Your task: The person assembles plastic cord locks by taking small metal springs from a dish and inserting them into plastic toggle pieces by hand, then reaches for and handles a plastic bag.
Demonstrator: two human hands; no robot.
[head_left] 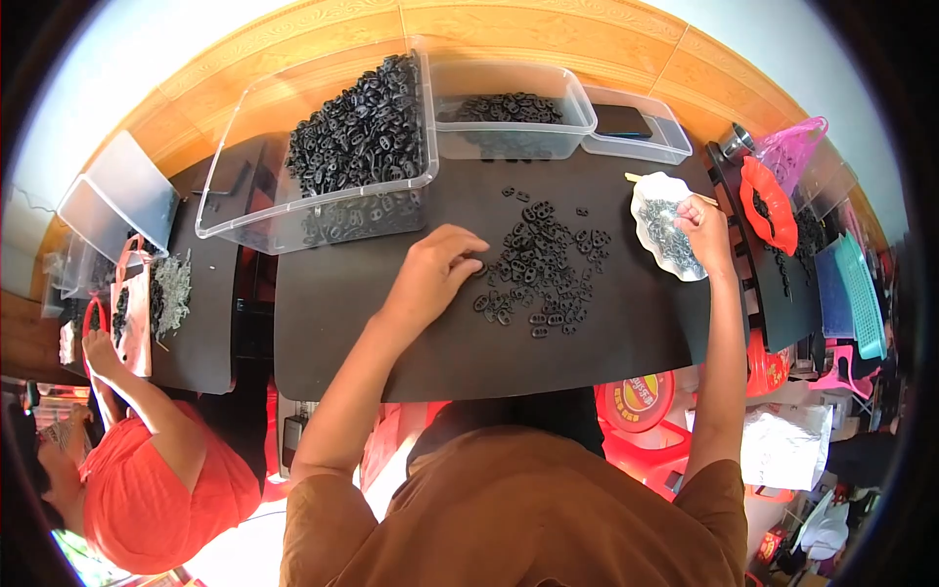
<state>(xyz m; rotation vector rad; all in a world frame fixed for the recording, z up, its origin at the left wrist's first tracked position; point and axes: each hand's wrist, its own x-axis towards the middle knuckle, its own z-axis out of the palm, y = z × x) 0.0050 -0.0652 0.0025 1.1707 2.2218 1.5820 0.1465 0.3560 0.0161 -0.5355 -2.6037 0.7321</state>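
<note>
My left hand point(436, 270) rests by the left edge of a loose pile of small black plastic pieces with holes point(538, 256). Its thumb and forefinger are curved and a little apart, with dark pieces near their tips. Over a white scalloped dish point(649, 198), my right hand point(704, 233) has its fingertips pinched together. Whatever is between them is too small to make out. Many tiny silvery metal parts point(665, 238), perhaps springs, lie in the dish.
On the dark table point(381, 333) stand a large clear bin point(215, 223) of black pieces, a smaller clear box point(514, 143) and a shallow tray point(646, 153) holding a dark flat object. A red dish point(769, 205) sits right. A person in red point(156, 484) works at the left table.
</note>
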